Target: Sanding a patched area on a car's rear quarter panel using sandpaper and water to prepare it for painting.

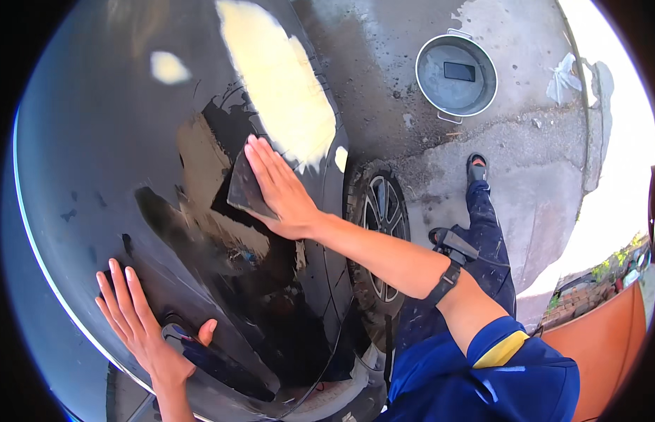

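Note:
My right hand (282,198) lies flat with fingers together on a dark grey sheet, apparently sandpaper (248,190), pressing it against the dark car body panel (121,137). Around the sheet the panel shows wet black areas and a worn tan patch (203,158). A large cream filler patch (280,84) extends beyond my fingertips, and a smaller pale spot (169,67) sits to its left. My left hand (143,327), fingers spread, rests on the panel beside a glossy dark door handle (222,364). It holds nothing.
A car wheel (383,232) sits right of the panel. On the concrete floor (538,137) stands a metal basin (420,79) with two handles, holding water and a dark rectangular piece (459,72). A crumpled plastic bag (564,79) lies farther right. An orange panel (596,337) is at lower right.

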Demonstrator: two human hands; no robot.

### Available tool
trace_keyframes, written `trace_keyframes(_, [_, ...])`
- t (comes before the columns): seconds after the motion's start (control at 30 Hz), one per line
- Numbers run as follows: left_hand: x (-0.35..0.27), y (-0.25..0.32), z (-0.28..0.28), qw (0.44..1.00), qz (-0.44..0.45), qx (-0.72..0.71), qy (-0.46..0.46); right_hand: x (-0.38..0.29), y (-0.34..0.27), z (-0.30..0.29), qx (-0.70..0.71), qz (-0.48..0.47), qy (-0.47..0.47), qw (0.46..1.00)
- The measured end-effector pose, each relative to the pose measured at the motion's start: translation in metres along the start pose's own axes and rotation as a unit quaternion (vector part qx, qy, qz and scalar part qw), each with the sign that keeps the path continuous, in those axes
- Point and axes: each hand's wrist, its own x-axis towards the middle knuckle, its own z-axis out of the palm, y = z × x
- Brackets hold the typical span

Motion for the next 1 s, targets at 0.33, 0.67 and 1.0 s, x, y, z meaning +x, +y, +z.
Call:
trace_keyframes(0.33, [0.005,-0.003,0.003,0.997,-0.019,-0.071,-0.005,0.029,0.005,0.004,-0.024,0.029,0.007,0.999])
trace_keyframes(0.67, [-0.008,-0.005,0.002,0.994,0.0,-0.111,0.023,0.003,-0.072,0.014,-0.038,-0.076,0.015,0.996])
trace_keyframes(1.0, [-0.021,-0.017,0.023,0.987,0.049,-0.089,0.127,-0.078,-0.113,0.032,-0.031,-0.136,0.009,0.99])
